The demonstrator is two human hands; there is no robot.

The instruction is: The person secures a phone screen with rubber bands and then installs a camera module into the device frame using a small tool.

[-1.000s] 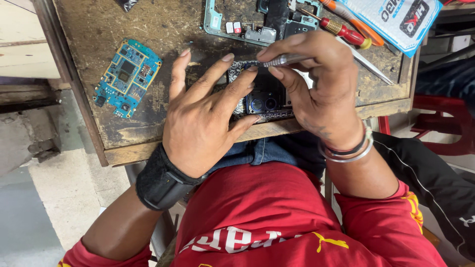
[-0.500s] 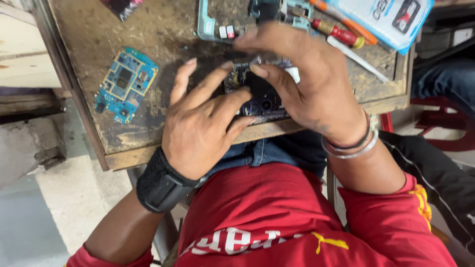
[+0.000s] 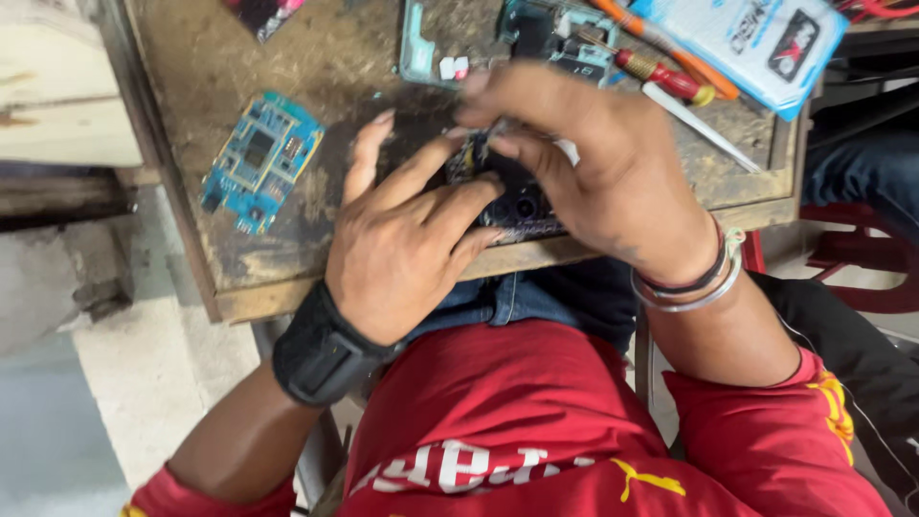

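Fingers [image 3: 436,187] of the left hand [image 3: 407,249] lie spread and pressed flat on a dark phone body [image 3: 517,201], which rests at the near edge of the tabletop [image 3: 325,57], directly under both hands. Fingers of the right hand [image 3: 593,163] curl down over the same phone, tips pressed together at a small part just past the left index tip; what they pinch is too blurred to tell.

One flat blue packet [image 3: 742,43] with a black label patch lies beyond the right knuckles, at the far right corner, its edge overhanging. Between that packet and the knuckles lie three slim tools: a red-handled screwdriver [image 3: 661,75], an orange-handled one [image 3: 670,48] just behind it, and a white stick [image 3: 699,124] nearest the hand.

One blue circuit board [image 3: 260,158] sits well to the left of the left fingertips. Beyond both sets of fingertips are a pale teal frame [image 3: 418,48] and one open teal phone chassis [image 3: 550,38]. A dark red-edged scrap [image 3: 260,13] shows at the far left edge.

One black wrist wrap [image 3: 321,354] circles the left wrist; bangles [image 3: 694,287] circle the right.
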